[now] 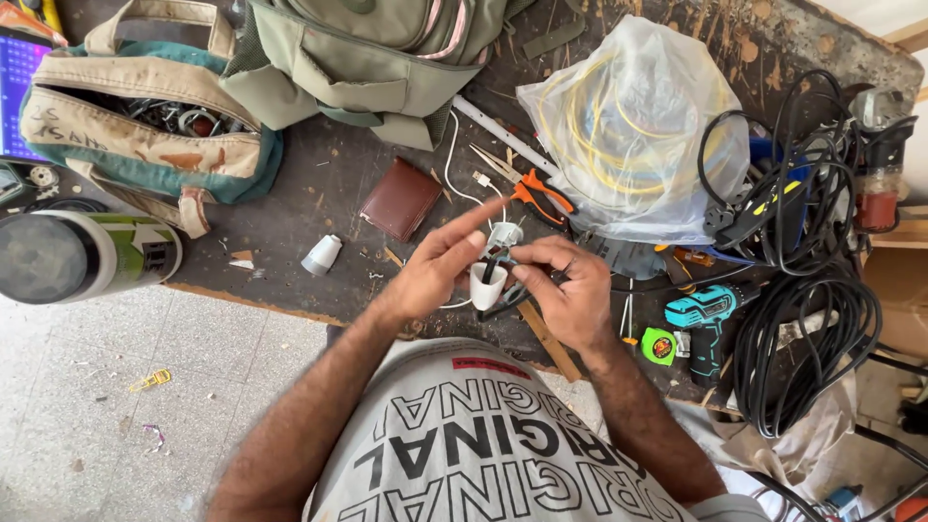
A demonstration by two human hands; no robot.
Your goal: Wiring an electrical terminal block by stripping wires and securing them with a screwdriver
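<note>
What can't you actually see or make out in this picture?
Head view:
- White plug: its far side is hidden by the left hand and right hand.
- Tool bag: contents too dark and small.
- Plastic bag: yellow wire blurred behind the film.
- Backpack: cut off by top edge.

Dark workbench (319, 184): wallet (400, 198), pliers (537, 193), tool bag (145, 126), backpack (377, 58), cable coil (807, 338).

Clear plastic bag (633, 135) holding yellow cable, upper right; purple-lit screen (17, 82), far left.
</note>
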